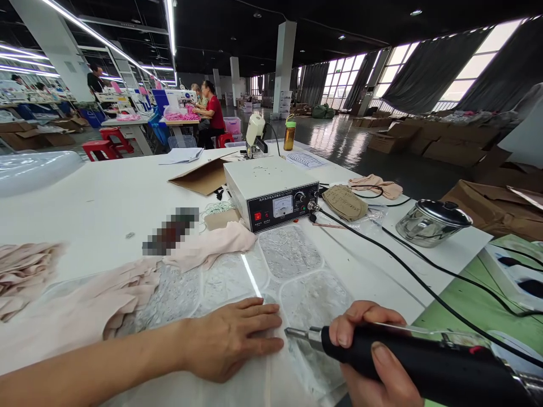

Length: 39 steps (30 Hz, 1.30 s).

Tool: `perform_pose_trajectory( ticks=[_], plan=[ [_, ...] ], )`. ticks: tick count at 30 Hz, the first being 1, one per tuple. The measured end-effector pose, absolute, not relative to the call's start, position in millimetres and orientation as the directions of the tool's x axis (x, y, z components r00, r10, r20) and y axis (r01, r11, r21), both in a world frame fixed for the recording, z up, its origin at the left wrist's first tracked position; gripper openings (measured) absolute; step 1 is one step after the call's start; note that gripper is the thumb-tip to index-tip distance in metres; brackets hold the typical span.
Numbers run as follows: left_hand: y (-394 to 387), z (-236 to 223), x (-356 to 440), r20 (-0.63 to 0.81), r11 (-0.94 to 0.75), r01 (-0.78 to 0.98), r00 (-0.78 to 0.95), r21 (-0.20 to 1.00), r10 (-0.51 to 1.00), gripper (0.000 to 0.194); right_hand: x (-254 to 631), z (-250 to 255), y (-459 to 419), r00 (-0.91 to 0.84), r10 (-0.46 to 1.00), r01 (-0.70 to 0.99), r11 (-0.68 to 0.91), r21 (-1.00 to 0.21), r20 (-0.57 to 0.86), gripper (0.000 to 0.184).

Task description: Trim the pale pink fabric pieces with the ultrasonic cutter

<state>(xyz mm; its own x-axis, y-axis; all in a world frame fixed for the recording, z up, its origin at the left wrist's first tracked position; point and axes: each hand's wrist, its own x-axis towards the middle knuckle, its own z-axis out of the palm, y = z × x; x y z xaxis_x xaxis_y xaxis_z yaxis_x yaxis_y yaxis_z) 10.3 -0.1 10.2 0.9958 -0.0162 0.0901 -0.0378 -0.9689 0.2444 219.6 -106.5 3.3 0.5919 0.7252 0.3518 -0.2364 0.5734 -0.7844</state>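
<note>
My right hand (pixel 377 356) is wrapped round the thick black body of an ultrasonic cutter (pixel 360 347). Its pointed metal tip aims left, close to the fingertips of my left hand (pixel 237 342). That left hand lies flat, fingers stretched out, on a see-through sheet with rounded panels (pixel 305 294) over the table. Pale pink fabric (pixel 93 305) is bunched to the left of the forearm, and another pink piece (pixel 216 246) lies beyond the hand. Whether the metal tip touches the sheet, I cannot tell.
A white control box (pixel 267 189) with a meter stands ahead; its black cable (pixel 382 243) runs right. A lidded steel pot (pixel 432 223) sits near the right edge. Brown pattern pieces (pixel 344 202), cardboard (pixel 199 176) and a bottle (pixel 289 135) are farther back. People work at sewing machines beyond.
</note>
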Motion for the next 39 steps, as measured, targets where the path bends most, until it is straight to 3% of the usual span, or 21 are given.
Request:
perform_pose_trajectory(
  ticks=[12,27,39],
  plan=[
    [-0.3,8.8,10.0,0.119,-0.961,-0.031,0.993,0.276,0.002,0.048,214.6,7.5,-99.7,0.618,0.699,-0.248,0.607,-0.755,0.359,0.011],
    [-0.6,11.6,11.0,0.105,-0.974,-0.032,0.994,0.224,-0.008,0.044,219.0,4.8,-98.5,0.543,0.728,-0.242,0.613,-0.752,0.419,0.007],
    [-1.1,14.6,12.4,0.057,-0.979,-0.02,0.998,0.203,-0.008,0.045,218.8,13.1,-113.1,0.558,0.755,-0.312,0.574,-0.757,0.343,0.012]
  ],
)
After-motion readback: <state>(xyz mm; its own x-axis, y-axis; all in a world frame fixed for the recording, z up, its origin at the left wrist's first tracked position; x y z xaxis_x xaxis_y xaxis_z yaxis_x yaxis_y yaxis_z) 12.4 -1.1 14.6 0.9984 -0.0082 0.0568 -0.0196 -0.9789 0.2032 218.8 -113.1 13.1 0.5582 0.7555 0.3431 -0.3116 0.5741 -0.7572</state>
